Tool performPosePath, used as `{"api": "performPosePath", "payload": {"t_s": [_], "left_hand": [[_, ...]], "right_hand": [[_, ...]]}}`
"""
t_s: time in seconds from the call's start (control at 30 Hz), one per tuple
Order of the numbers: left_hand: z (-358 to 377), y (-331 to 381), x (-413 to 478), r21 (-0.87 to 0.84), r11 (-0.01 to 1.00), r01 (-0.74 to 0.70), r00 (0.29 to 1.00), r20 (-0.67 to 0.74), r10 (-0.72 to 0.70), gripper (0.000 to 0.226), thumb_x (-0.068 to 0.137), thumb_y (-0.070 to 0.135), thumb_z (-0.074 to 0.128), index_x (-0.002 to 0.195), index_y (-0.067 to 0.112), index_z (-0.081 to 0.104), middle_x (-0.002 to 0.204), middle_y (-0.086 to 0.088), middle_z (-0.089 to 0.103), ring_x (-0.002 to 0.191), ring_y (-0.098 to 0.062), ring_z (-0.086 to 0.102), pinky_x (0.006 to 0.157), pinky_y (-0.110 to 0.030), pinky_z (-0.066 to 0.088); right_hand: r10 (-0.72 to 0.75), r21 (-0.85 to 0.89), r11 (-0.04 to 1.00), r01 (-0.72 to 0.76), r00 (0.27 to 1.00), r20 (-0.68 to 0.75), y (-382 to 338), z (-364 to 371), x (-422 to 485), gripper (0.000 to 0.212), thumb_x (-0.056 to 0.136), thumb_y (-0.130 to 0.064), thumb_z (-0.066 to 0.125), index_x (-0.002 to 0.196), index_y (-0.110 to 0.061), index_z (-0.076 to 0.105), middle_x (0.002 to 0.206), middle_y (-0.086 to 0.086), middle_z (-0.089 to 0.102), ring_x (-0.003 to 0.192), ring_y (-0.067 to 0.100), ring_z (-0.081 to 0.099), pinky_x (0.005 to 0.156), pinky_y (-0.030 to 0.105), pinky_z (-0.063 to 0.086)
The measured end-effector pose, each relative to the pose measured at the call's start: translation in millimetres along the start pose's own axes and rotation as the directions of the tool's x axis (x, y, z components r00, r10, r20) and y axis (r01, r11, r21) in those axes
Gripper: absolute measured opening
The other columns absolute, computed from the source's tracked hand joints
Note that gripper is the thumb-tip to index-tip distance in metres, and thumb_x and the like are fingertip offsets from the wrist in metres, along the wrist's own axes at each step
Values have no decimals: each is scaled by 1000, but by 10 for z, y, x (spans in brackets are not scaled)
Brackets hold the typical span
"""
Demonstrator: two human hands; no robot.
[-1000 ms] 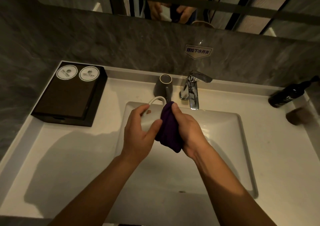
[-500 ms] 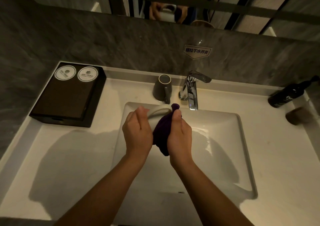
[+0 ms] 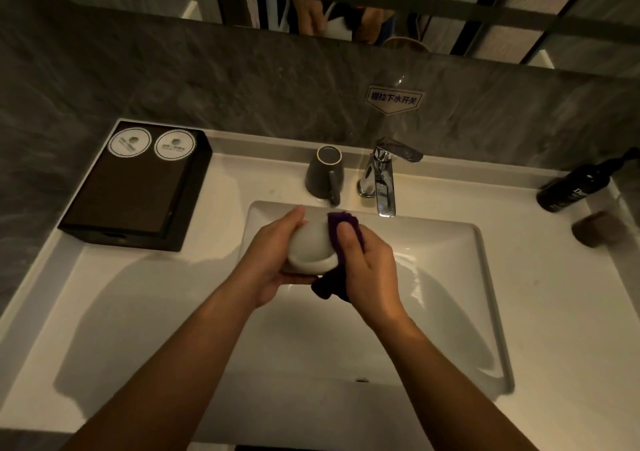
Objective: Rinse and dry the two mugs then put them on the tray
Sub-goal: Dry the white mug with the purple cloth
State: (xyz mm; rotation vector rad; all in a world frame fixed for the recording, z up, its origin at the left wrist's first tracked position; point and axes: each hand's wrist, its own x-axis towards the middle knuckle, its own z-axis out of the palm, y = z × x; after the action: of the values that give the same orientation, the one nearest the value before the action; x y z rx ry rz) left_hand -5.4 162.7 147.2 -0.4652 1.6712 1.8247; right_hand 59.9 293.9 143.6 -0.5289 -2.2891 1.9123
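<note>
Over the sink basin (image 3: 450,312), my left hand (image 3: 266,263) grips a white mug (image 3: 310,248) lying on its side, base turned toward me. My right hand (image 3: 367,270) presses a purple cloth (image 3: 341,229) against the mug's right side; the cloth's tail hangs below my palm. A grey mug (image 3: 323,173) stands upside down on the counter just left of the tap, handle pointing toward the basin. The dark tray (image 3: 135,191) sits at the back left of the counter with two round white coasters (image 3: 152,143) on its far end.
A chrome tap (image 3: 382,177) rises behind the basin, no water running. A black pump bottle (image 3: 578,184) lies at the back right, with a small dark round object (image 3: 594,229) in front of it. A mirror runs above the grey stone wall.
The white mug has turned in my left hand so its body and base now face me. My right hand shifted the cloth from over the mug to its right side.
</note>
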Motion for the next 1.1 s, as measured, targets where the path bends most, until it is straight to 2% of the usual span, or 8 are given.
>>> {"api": "performPosePath", "payload": {"t_s": [0.17, 0.23, 0.33, 0.47, 0.67, 0.8, 0.97, 1.1], "left_hand": [[53, -200, 19, -86, 996, -2, 996, -90, -6, 53, 83, 64, 69, 117, 23, 73, 115, -13, 75, 107, -36, 70, 93, -54, 60], [80, -262, -2, -157, 987, -14, 995, -101, -2, 52, 84, 62, 71, 117, 22, 74, 115, -13, 75, 109, -36, 70, 94, -54, 60], [62, -319, -7, -213, 976, -37, 991, -133, 9, 51, 84, 59, 72, 116, 19, 74, 115, -16, 75, 106, -36, 71, 90, -55, 61], [0, -349, -68, -301, 954, 8, 995, -95, -38, 26, 95, 49, 64, 104, 25, 69, 111, -13, 66, 98, -33, 65, 67, -43, 57], [41, -403, -68, -365, 930, 36, 997, -46, -57, 35, 94, 53, 63, 104, 20, 73, 99, -13, 76, 84, -29, 69, 60, -38, 55], [61, -426, -73, -348, 936, 52, 998, -12, -60, 37, 94, 55, 61, 104, 23, 77, 107, -14, 78, 90, -31, 72, 65, -39, 57], [46, -461, -105, -339, 936, 89, 996, 8, -92, 43, 95, 59, 57, 110, 25, 77, 111, -12, 77, 99, -33, 71, 71, -41, 56], [32, -463, -107, -343, 936, 79, 997, 5, -83, 43, 95, 59, 57, 115, 25, 75, 111, -13, 77, 103, -36, 70, 74, -44, 58]], "right_hand": [[-241, -302, 920, 249, 968, 65, 67, 11, -43, 41, 97, -57, 45, 97, -22, 68, 81, -5, 70, 75, 13, 66, 65, 30, 56], [-225, -204, 951, 231, 973, 50, -8, -34, -18, 24, 99, -48, 54, 95, -28, 67, 79, -8, 68, 74, 9, 65, 63, 21, 53], [-45, 93, 994, 63, 982, -183, -169, -149, 84, 20, 101, -39, 56, 96, -31, 73, 87, -3, 74, 83, 10, 70, 72, 25, 57], [-78, 181, 970, 162, 914, -398, -463, -366, 212, 12, 104, -36, 55, 100, -37, 66, 91, -12, 72, 90, 8, 69, 81, 31, 57], [-218, 206, 944, 259, 955, -203, -595, -353, 94, 32, 95, -7, 67, 108, -35, 56, 103, -10, 71, 104, 14, 70, 86, 29, 59], [-146, 190, 966, 177, 975, -166, -505, -169, -7, 35, 91, 3, 68, 99, -28, 54, 96, -7, 68, 97, 12, 70, 85, 30, 61], [62, 644, 765, 29, 991, -119, -438, -55, -32, 35, 93, 10, 60, 108, -22, 59, 100, -5, 75, 106, 22, 71, 94, 44, 59], [90, 749, 662, 1, 993, -81, -456, -28, -88, 43, 89, 10, 60, 120, -19, 58, 109, 1, 75, 114, 28, 68, 101, 49, 56]]}}
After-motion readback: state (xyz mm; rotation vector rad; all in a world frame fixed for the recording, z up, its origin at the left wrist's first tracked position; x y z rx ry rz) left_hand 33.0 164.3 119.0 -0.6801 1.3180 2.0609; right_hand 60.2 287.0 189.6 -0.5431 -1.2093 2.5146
